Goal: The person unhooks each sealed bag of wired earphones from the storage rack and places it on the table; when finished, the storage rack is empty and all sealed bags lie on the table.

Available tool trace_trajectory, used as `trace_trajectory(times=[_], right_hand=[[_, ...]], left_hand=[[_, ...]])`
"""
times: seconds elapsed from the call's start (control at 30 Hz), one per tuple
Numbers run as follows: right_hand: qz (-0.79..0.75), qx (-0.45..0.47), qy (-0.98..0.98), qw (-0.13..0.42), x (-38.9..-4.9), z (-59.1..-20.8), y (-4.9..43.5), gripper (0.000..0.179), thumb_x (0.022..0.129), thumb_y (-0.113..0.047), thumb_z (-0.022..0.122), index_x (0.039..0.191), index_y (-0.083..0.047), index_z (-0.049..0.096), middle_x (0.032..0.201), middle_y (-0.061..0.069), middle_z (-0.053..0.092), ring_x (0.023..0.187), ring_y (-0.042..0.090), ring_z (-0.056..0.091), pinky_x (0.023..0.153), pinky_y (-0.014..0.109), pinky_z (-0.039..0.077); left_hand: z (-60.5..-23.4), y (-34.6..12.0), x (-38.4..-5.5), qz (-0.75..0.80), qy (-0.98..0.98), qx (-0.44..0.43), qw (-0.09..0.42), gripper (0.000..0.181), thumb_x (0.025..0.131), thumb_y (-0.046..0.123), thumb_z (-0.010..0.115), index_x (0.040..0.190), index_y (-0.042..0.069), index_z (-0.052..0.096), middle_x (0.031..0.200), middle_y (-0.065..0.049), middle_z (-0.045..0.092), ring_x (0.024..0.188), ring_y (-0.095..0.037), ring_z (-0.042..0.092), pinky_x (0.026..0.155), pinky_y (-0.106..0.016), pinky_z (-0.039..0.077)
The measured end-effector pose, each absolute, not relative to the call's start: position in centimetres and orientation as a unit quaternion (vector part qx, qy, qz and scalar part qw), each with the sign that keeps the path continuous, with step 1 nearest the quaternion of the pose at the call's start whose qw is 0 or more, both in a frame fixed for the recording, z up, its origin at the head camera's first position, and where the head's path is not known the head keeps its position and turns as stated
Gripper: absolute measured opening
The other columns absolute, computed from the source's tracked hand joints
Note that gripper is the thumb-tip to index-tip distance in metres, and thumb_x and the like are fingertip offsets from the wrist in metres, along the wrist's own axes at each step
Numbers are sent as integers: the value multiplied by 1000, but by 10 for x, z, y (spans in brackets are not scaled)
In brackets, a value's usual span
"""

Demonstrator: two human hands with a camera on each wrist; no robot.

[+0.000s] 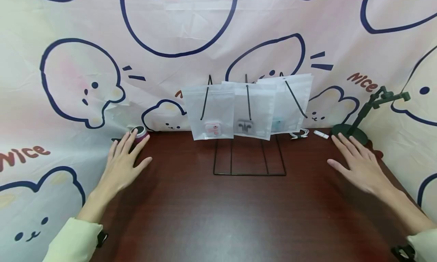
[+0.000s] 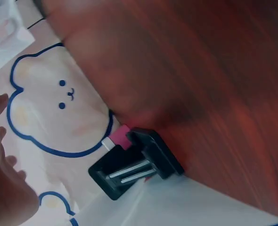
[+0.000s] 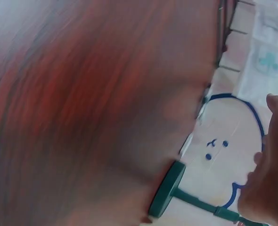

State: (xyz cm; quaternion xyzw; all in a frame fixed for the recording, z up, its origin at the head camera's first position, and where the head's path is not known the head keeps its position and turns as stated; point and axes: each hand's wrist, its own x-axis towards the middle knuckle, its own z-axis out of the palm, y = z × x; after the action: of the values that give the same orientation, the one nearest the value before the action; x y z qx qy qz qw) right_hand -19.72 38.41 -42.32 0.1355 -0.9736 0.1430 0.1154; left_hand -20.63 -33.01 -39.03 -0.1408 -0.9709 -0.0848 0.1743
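My left hand (image 1: 123, 165) is spread with straight fingers at the table's back left. Its fingertips overlap a small round purple thing with a white rim (image 1: 140, 132) in the head view. The left wrist view shows a black hinged object (image 2: 139, 162) with two pale metal strips, beside a pink piece (image 2: 121, 136). On the other side, my right hand (image 1: 362, 163) also has its fingers extended, holding nothing. It is nearest to a dark green stand (image 1: 358, 121) with a round base, its fingertips overlapping the base's front.
A black wire rack (image 1: 250, 174) stands at the back centre. From it hang a left zip bag (image 1: 208, 102), a middle bag (image 1: 261, 102) with earphones and a right bag (image 1: 295, 99). A white cable (image 1: 299, 134) and small white stick (image 1: 321, 134) lie nearby. Printed cloth (image 1: 170, 76) backs the table.
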Motion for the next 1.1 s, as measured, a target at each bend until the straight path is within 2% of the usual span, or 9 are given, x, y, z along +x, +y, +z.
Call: trace_trajectory(times=[0.13,0.23,0.37,0.5,0.63,0.73,0.9,1.0,1.1], right_hand=[[261,150,-952,48,-201,-421,373,82,106,-37,58,169,-21,8,174,18,6,155,52,4,107,86,5],[344,146,-927,-18,-203,-419,366,81,108,-36,55,169,-26,2,173,20,2,153,55,1,104,88,6],[413,123,-898,-86,-205,-422,355,79,110,-41,50,168,-32,-1,174,18,1,153,56,5,105,87,13],[455,115,-876,-110,-210,-428,343,78,110,-42,51,169,-26,3,172,20,10,152,54,15,108,83,20],[497,113,-852,-121,-216,-436,330,78,108,-38,56,168,-17,10,171,20,19,153,48,18,113,77,22],[526,117,-832,-130,-222,-444,320,79,107,-31,61,167,-13,13,170,19,23,154,45,21,115,72,25],[553,123,-812,-137,-230,-457,308,80,103,-20,67,166,-9,18,168,21,27,150,45,31,115,69,29],[554,115,-813,-135,-236,-462,303,79,102,-20,68,166,-10,21,167,19,32,145,43,40,114,64,33],[551,111,-817,-130,-242,-464,298,78,101,-22,70,165,-12,25,165,17,36,140,39,46,111,55,39]], left_hand=[[-382,-325,-210,-177,-963,-143,144,74,102,45,63,166,28,29,174,-13,11,158,-42,7,122,-70,-2],[-374,-321,-213,-240,-953,-144,115,74,102,42,64,165,26,30,173,-14,13,156,-47,10,117,-78,6],[-361,-314,-215,-296,-946,-118,52,77,103,48,61,167,30,23,174,-12,11,157,-46,11,112,-83,13],[-351,-305,-220,-332,-938,-100,3,79,103,55,56,168,32,18,175,-10,12,157,-43,16,116,-77,17],[-344,-291,-228,-373,-921,-110,-21,75,105,53,55,167,28,21,171,-15,23,155,-42,25,121,-67,22],[-340,-279,-236,-407,-904,-123,-34,73,106,51,55,167,26,23,169,-15,29,155,-37,27,122,-63,24],[-337,-261,-249,-467,-874,-134,-27,71,105,49,57,166,26,27,168,-6,32,154,-31,31,122,-61,27],[-338,-251,-258,-502,-855,-132,5,69,105,47,59,164,24,31,167,-4,35,153,-29,35,122,-57,29],[-339,-243,-268,-547,-827,-120,45,67,104,44,62,162,21,37,164,-5,41,149,-26,41,122,-52,33]])
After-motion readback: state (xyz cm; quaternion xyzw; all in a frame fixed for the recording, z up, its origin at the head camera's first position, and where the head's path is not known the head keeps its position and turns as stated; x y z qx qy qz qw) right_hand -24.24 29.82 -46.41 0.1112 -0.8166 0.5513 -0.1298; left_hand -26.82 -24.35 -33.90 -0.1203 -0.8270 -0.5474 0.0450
